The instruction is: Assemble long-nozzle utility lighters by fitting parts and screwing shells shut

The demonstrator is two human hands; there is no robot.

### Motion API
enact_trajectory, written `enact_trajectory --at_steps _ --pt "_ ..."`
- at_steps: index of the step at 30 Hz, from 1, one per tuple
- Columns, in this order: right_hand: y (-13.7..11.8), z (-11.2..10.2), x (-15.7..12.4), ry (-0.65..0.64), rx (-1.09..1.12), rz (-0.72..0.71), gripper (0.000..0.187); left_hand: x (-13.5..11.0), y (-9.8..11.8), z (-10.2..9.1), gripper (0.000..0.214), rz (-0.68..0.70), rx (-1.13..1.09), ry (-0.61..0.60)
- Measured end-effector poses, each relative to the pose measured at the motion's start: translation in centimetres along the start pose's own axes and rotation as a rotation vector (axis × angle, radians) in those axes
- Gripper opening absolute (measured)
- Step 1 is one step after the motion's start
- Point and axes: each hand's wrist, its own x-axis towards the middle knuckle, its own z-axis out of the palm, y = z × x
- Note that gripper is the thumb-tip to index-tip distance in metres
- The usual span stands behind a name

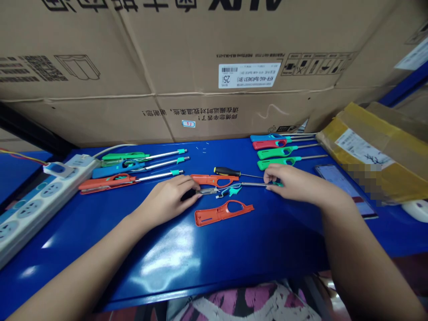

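My left hand (174,195) has its thumb and fingers closed on the clear fuel tank (209,191) of a long-nosed gas lighter. My right hand (290,182) pinches the far end of the lighter's metal tube (253,184), where a bit of teal shows by the fingertips. Thin wires and a teal trigger piece (234,191) lie between the hands. Just behind them is one orange handle half (203,179). In front lies the other orange handle half (211,216), its hollow inside facing up. A black and yellow screwdriver (227,171) rests behind the tube.
Several lighters with teal-tipped tubes, such as an orange lighter (107,183), lie left beside a power strip (50,191). At the back right are more lighters, including a green lighter (276,163). A phone (346,189) and a taped parcel (371,151) stand right. A large carton (187,107) closes the back.
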Motion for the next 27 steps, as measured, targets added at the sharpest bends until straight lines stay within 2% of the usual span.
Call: enact_trajectory --at_steps 6,9,12,14,16,19,21,23,25,27 --pt "0.4 0.1 0.2 0.04 -0.048 -0.034 0.006 0.0 -0.2 0.0 0.024 -0.016 -0.011 0.053" --pt "-0.3 0.2 0.4 0.084 -0.052 -0.093 0.006 0.0 0.0 0.1 0.024 0.004 -0.074 0.072" --pt "-2.3 0.6 0.7 0.213 -0.031 -0.196 0.01 0.0 0.2 0.2 0.021 0.004 -0.126 0.136" --pt "-4.1 1.4 1.0 0.326 0.022 -0.277 0.019 0.0 0.5 0.2 0.019 0.014 -0.14 0.207" --pt "-5.8 2.6 1.3 0.358 0.05 -0.317 0.033 0.0 0.8 0.1 0.017 0.057 -0.144 0.279" --pt "-7.4 4.3 1.5 0.348 0.05 -0.389 0.041 0.1 1.4 0.1 0.016 0.161 -0.158 0.348" --pt "-7.9 5.2 1.7 0.361 0.075 -0.43 0.037 0.1 1.7 0.1 0.015 0.231 -0.174 0.357" --pt "-8.0 5.6 1.8 0.361 0.106 -0.457 0.027 0.0 2.0 0.2 0.014 0.282 -0.184 0.356" --pt "-7.9 5.6 1.9 0.355 0.124 -0.468 0.017 0.0 2.1 0.1 0.016 0.299 -0.18 0.335" --pt "-7.8 5.4 1.9 0.354 0.128 -0.459 0.013 -0.1 2.2 -0.1 0.026 0.277 -0.156 0.279"
